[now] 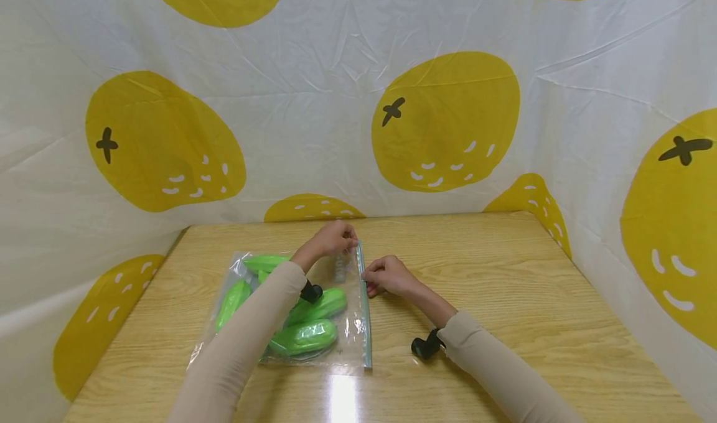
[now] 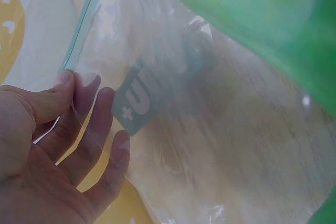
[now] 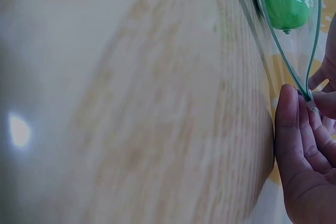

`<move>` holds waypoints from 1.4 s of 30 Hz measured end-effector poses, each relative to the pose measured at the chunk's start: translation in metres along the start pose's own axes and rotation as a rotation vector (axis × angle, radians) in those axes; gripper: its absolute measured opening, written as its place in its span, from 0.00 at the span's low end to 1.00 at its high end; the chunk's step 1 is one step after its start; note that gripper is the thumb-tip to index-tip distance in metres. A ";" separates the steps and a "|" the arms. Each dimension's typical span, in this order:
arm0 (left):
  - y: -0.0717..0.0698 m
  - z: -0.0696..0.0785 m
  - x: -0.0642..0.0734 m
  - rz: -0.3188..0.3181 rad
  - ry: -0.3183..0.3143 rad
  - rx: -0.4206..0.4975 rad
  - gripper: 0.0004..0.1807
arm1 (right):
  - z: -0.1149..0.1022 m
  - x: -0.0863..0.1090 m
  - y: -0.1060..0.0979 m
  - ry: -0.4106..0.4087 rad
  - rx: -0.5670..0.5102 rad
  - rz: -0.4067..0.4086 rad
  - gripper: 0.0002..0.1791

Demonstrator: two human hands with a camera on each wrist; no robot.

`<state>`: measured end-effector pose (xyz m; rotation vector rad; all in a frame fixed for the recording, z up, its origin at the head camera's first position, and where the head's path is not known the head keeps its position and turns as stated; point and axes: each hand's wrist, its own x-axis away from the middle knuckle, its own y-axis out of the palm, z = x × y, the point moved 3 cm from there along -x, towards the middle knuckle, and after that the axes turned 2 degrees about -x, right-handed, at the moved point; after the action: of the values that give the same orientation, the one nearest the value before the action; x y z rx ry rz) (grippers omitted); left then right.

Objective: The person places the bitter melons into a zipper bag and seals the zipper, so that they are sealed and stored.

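A clear zip bag (image 1: 354, 342) lies flat on the table, left of centre, with its green zip strip (image 1: 366, 333) on the right side. Several shiny bright-green, cucumber-like pieces (image 1: 307, 338) are inside it. My left hand (image 1: 336, 237) pinches the bag's far corner by the zip between thumb and forefinger; in the left wrist view its other fingers show through the film. Partway along the strip, my right hand (image 1: 392, 277) pinches the zip edge. In the right wrist view, the two zip edges (image 3: 283, 51) stand apart and meet at the right fingertips.
The wooden table (image 1: 476, 255) stretches right of the bag to a hanging sheet (image 1: 313, 130) printed with yellow fruit, which encloses the back and sides. Black wrist cameras sit on both sleeves, the right one (image 1: 426, 346) just above the tabletop.
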<state>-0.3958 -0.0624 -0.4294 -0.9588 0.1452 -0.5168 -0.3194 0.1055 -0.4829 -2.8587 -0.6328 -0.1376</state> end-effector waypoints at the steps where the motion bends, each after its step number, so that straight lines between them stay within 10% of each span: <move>1: 0.000 0.000 0.000 0.001 0.001 0.001 0.08 | 0.000 0.000 0.000 0.001 0.001 -0.001 0.13; 42: 0.001 -0.005 -0.004 0.025 0.020 -0.038 0.08 | 0.000 0.007 0.002 0.002 0.020 -0.039 0.12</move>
<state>-0.4005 -0.0637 -0.4339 -0.9885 0.1852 -0.5020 -0.3118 0.1064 -0.4821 -2.8274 -0.6858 -0.1394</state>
